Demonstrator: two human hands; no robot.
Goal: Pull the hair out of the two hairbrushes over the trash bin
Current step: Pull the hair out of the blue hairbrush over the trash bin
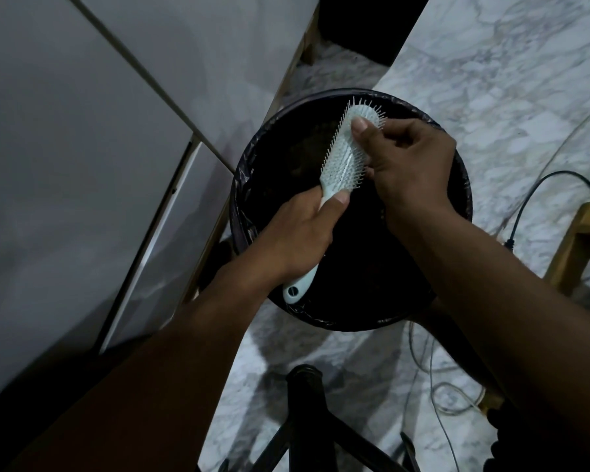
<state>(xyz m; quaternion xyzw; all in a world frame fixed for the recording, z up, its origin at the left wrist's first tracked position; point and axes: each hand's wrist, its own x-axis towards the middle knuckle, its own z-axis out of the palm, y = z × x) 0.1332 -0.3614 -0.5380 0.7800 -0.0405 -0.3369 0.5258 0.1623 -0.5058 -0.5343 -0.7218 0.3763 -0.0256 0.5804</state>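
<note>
A pale green-white hairbrush (343, 161) is held slanted over the round black trash bin (252, 185), bristles facing up and right. My left hand (297, 233) grips its handle, whose end with a hole sticks out below the fist. My right hand (409, 165) rests on the bristle head, thumb on top near the tip and fingers curled at the far side of the bristles. I cannot make out hair in the brush. Only one hairbrush is in view.
The bin has a black liner and stands on a marbled floor (491, 80). White cabinet doors (82, 148) fill the left. A black cable (532, 199) and thin wires lie at the right beside a wooden leg (576, 247). A dark chair base (304, 420) is below.
</note>
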